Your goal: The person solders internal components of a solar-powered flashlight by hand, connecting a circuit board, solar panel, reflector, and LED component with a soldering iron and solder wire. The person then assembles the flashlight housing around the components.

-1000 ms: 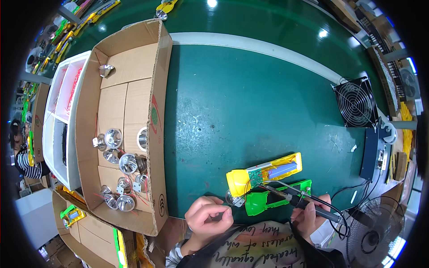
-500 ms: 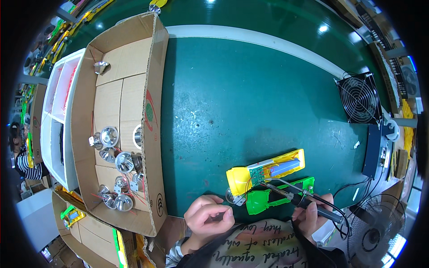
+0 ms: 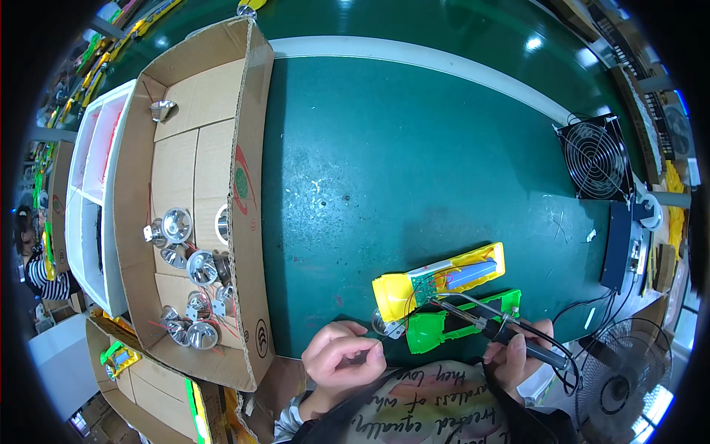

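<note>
My right hand (image 3: 515,362) is closed around the dark handle of a soldering iron (image 3: 504,334), which has a thin metal feed tube alongside. Its tip reaches the green circuit board (image 3: 424,288) inside a yellow plastic housing (image 3: 393,297). Red wires and a blue battery (image 3: 472,275) lie in that housing. A green housing half (image 3: 427,334) rests just below it, partly under the iron. At the yellow housing's left end sits a shiny reflector cup (image 3: 378,323). Close to that cup, my left hand (image 3: 343,360) is curled, thumb against fingers; what it may pinch is hidden.
On the left stands a cardboard box (image 3: 254,192) holding several reflector cups (image 3: 202,266), with a white divided tray (image 3: 112,222) beyond it. A black square fan (image 3: 594,159) stands at the table's right edge; a round caged fan (image 3: 621,377) is lower right. Cables (image 3: 584,305) run there.
The whole view has shifted slightly. Both hands keep their poses, and the iron's tip stays at the circuit board.
</note>
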The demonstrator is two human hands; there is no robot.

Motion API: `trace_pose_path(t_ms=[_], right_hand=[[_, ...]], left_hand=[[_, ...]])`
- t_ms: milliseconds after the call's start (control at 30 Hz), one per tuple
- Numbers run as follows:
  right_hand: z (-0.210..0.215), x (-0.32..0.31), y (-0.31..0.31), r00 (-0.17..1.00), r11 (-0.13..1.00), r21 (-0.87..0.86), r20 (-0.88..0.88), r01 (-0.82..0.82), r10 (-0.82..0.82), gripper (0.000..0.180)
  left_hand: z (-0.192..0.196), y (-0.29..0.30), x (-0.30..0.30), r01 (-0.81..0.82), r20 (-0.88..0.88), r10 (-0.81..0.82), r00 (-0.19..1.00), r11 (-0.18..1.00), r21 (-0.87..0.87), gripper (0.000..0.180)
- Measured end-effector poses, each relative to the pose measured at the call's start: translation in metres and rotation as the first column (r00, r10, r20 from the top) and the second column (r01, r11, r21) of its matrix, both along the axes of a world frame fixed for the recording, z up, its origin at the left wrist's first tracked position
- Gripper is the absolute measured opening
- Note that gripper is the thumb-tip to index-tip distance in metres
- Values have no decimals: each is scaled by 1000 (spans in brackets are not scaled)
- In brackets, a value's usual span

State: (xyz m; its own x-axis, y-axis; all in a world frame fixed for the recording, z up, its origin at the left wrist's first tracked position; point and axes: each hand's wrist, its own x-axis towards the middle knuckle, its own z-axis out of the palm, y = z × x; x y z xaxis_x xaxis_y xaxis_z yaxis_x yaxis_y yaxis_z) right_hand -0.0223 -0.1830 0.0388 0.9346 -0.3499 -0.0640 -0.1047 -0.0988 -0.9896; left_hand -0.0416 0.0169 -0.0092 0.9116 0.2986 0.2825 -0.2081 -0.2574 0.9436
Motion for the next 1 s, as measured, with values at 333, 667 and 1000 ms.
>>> trace_pose_path(t_ms=[333,667,1000], right_hand=[[0,3,2,998,1000,-11,65,1,0,29],[-1,3,-1,997,1000,-16,76,11,-9,29],[0,4,-1,999,997,59,10,43,-44,28]], left_hand=[[2,0,1,5,-1,-5,1000,1000,8,10],[7,-3,0,-14,-25,15,1000,999,33,12],[25,-3,2,-15,-44,21,999,990,138,10]])
